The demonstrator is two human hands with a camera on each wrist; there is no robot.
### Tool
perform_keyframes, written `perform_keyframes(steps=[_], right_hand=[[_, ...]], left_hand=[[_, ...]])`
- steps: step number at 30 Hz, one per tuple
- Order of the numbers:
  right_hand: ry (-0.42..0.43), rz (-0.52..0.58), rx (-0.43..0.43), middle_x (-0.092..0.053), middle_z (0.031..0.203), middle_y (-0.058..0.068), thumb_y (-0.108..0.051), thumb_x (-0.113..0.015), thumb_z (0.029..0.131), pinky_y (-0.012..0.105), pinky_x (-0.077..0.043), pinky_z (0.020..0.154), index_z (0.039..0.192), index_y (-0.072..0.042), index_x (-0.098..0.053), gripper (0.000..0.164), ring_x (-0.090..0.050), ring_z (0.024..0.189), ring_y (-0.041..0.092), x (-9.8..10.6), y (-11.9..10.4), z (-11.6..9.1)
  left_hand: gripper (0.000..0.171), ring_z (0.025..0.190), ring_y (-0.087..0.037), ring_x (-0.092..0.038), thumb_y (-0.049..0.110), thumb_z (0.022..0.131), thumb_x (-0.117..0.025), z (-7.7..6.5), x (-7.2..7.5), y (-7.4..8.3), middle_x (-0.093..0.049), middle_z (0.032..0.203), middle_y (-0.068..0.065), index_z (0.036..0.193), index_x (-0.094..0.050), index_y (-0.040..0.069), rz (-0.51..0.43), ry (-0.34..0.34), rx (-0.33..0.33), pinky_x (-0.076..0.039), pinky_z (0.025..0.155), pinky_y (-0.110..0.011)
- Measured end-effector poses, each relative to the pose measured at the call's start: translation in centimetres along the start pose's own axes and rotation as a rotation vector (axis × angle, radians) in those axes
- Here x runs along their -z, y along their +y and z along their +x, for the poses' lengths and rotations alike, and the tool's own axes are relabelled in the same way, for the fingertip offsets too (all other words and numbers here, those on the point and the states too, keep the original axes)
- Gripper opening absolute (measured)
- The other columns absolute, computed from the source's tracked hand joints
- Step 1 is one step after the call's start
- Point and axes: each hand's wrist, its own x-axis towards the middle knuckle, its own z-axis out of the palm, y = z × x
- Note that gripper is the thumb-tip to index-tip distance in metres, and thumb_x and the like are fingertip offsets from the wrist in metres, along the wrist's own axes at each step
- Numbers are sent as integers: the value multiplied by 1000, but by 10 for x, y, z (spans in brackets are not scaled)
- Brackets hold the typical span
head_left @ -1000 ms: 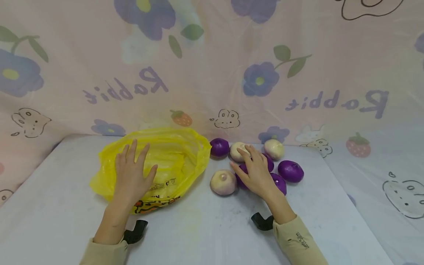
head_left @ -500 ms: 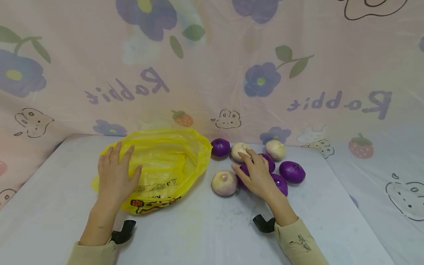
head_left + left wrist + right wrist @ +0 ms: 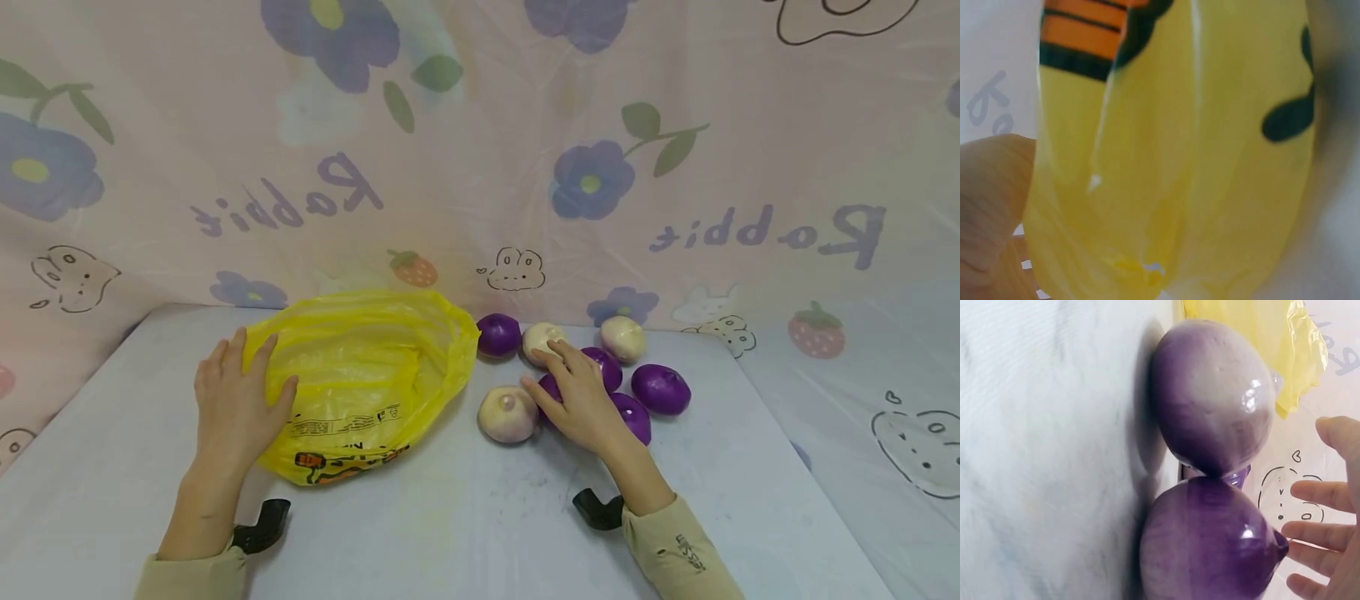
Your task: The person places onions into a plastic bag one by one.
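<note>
A yellow plastic bag point(image 3: 360, 367) with black and orange print lies spread on the left half of the table. Over its left edge is my left hand point(image 3: 236, 408), fingers spread and relaxed; the left wrist view shows the bag's printed side point(image 3: 1172, 156) up close, partly covering the hand. My right hand point(image 3: 581, 400) is above a group of purple and pale onions, its fingers loosely extended and gripping none. A pale onion point(image 3: 507, 414) sits just left of it, and a purple onion point(image 3: 661, 390) to its right. In the right wrist view, fingertips are close to a purple onion point(image 3: 1210, 544); contact is unclear.
Behind the bag and onions hangs a pink curtain point(image 3: 465, 167) printed with flowers and rabbits. Another purple onion point(image 3: 498, 336) stands against the bag's right edge. At the back right is a pale onion point(image 3: 622, 339). A black wrist mount point(image 3: 262, 525) sticks out beside the left wrist.
My left hand has moved left across the bag, from over its middle to its left edge. The right hand and the onions have stayed nearly where they were.
</note>
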Motion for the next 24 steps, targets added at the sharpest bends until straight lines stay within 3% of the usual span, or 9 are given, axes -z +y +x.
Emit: perform_keyframes(steps=[6,11,14,19,24], right_hand=[[24,-5,48,-46,140,24,-31,-61,93,60,-25,108,128,-2,-57,46,-39,133,37,0,-2,0],[28,7,58,-46,141,22,-32,-63,92,59,-27,108,130,-4,-56,48,-40,133,38,-1,-3,-1],[22,38,66,-46,142,20,-32,-64,91,59,-28,108,131,-6,-56,49,-40,133,37,-1,-5,-1],[1,96,93,-47,141,19,-31,-67,89,59,-30,107,133,-7,-55,51,-42,133,35,-1,-7,-1],[-67,152,123,-50,140,14,-35,-71,85,56,-32,107,133,-7,-54,58,-44,131,32,-1,-7,0]], left_hand=[[58,133,-58,-16,17,89,-59,-1,1,-9,-19,147,-39,138,-39,-7,-17,-9,20,-8,106,-71],[59,133,-59,-15,19,91,-57,-1,2,-14,-14,149,-38,141,-36,-5,-47,-40,83,-9,105,-71],[61,130,-62,-19,21,93,-55,-1,3,-17,-12,150,-38,144,-33,-4,-94,-62,130,-17,101,-74],[64,123,-65,-28,25,96,-51,0,3,-21,-11,148,-41,148,-26,-3,-189,-132,206,-28,92,-76],[64,125,-64,-25,24,97,-50,0,4,-23,-16,144,-43,148,-24,-5,-240,-158,250,-24,97,-75]])
